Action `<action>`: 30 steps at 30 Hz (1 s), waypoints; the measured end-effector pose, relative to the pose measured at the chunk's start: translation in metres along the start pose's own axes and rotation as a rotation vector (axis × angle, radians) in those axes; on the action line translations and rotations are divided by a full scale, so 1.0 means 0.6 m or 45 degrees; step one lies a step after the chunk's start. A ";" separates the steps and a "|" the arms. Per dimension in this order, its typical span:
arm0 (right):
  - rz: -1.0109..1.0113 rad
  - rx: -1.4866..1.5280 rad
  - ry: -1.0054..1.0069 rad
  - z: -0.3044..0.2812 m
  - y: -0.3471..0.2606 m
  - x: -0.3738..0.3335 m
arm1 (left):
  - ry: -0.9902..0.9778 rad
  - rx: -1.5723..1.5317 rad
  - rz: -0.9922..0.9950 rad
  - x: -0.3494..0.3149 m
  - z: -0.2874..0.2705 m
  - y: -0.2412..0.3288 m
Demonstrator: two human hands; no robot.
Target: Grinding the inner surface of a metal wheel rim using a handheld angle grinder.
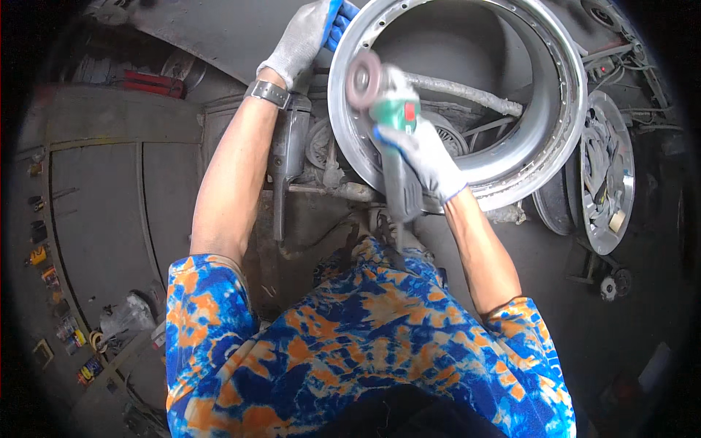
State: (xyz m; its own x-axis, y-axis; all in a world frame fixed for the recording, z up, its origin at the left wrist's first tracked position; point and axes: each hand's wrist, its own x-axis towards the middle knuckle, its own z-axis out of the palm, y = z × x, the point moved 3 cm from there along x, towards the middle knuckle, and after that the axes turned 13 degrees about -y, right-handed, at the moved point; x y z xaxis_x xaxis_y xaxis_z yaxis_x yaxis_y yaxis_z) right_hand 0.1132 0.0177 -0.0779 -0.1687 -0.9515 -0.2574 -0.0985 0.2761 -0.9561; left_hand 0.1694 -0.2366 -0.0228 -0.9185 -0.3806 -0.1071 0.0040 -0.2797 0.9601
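Observation:
A large shiny metal wheel rim point(562, 109) stands tilted in front of me, its open barrel facing up. My left hand point(307, 36), in a grey and blue glove, grips the rim's upper left edge. My right hand point(427, 157), also gloved, holds a green angle grinder point(394, 109). The grinder's round abrasive disc point(364, 79) sits against the rim's left lip. The grinder's dark handle and cord run down toward my body.
A second power tool point(288, 153) lies on the dirty floor under my left arm. Another wheel disc point(606, 175) holding tape and scraps leans at the right. Small bottles and tools point(44, 270) line the far left. A grey hose point(467, 91) crosses inside the rim.

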 end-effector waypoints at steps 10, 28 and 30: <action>-0.097 -0.190 -0.068 -0.008 0.021 -0.011 | 0.114 0.237 0.056 -0.002 0.006 -0.007; 0.368 0.194 0.140 -0.068 0.135 -0.264 | 0.351 1.304 0.249 0.016 0.082 0.028; 0.325 0.276 0.165 -0.063 0.111 -0.266 | 0.493 1.419 0.566 -0.004 0.052 -0.009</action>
State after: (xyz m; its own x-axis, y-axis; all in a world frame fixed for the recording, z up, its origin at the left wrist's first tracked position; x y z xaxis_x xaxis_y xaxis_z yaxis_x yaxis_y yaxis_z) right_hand 0.0964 0.1929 -0.0951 -0.2857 -0.8265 -0.4851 0.1709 0.4542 -0.8744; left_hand 0.1593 -0.2069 -0.0195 -0.7471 -0.5362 0.3928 -0.2261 0.7607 0.6084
